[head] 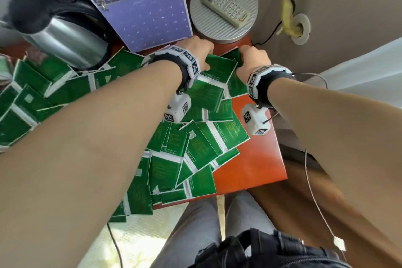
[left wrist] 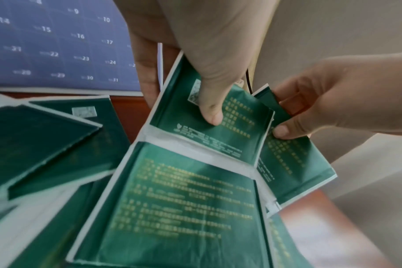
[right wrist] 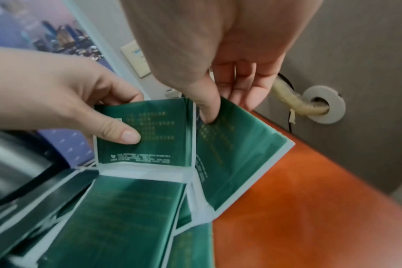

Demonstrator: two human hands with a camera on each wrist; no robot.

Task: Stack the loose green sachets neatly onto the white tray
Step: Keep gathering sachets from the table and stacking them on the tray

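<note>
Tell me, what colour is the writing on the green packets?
Yellowish-gold on the green sachets, seen best in the left wrist view.

Both forearms are bare, with no sleeves. Each wrist wears a black strap ringed with white blocks printed with black square codes: left band (head: pixel 185 65), right band (head: pixel 264 81). A white coded camera pod hangs under each wrist: left pod (head: pixel 178 109), right pod (head: pixel 255 121). A thin grey cable (head: pixel 313 191) trails from the right one. The legs wear grey trousers (head: pixel 195 228).

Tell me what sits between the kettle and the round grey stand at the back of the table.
The purple calendar stands between the kettle and the round grey stand, seen in the head view. Both hands hold green sachets just in front.
</note>
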